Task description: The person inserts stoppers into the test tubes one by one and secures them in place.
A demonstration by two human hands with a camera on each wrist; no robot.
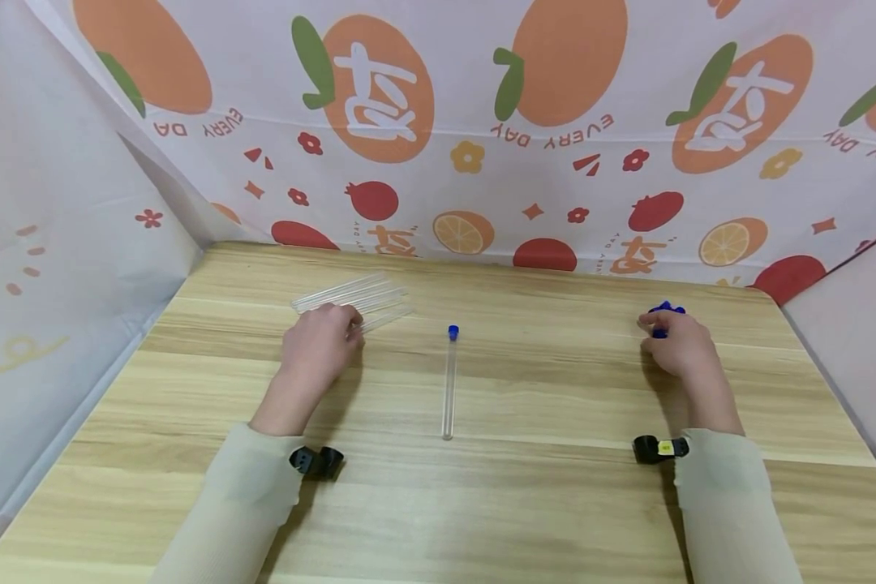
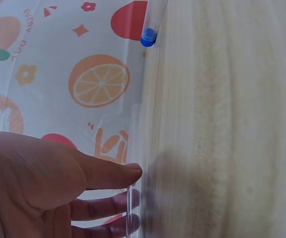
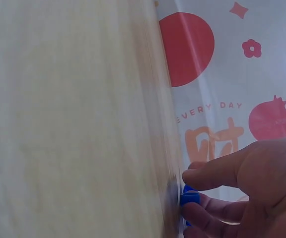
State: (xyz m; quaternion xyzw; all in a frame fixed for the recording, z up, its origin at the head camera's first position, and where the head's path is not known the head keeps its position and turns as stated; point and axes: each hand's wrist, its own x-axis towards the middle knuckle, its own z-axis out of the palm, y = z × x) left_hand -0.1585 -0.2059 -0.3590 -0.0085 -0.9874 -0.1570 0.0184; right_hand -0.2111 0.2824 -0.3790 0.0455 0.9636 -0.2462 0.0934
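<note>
Worktop [image 1: 526, 503]: centre and lower frame; cloth [image 1: 500, 186] behind, across the top.
Loose tubes [image 1: 361, 298]: on worktop, left of centre, side by side; left hand [image 1: 321, 341] at their near side.
Capped tube [image 1: 449, 389]: on worktop, mid-frame, cap end away, between both hands.
Caps [image 1: 667, 308]: clustered, right of frame, far part of worktop; right hand [image 1: 680, 345] at them.

"EVERY DAY" [image 3: 210, 107] repeats across the fruit-print cloth [image 1: 474, 191]; other characters [image 1: 380, 97] unclear.

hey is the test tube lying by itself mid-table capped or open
Capped: in the head view, a blue cap sits on the far end of the clear test tube.
</note>
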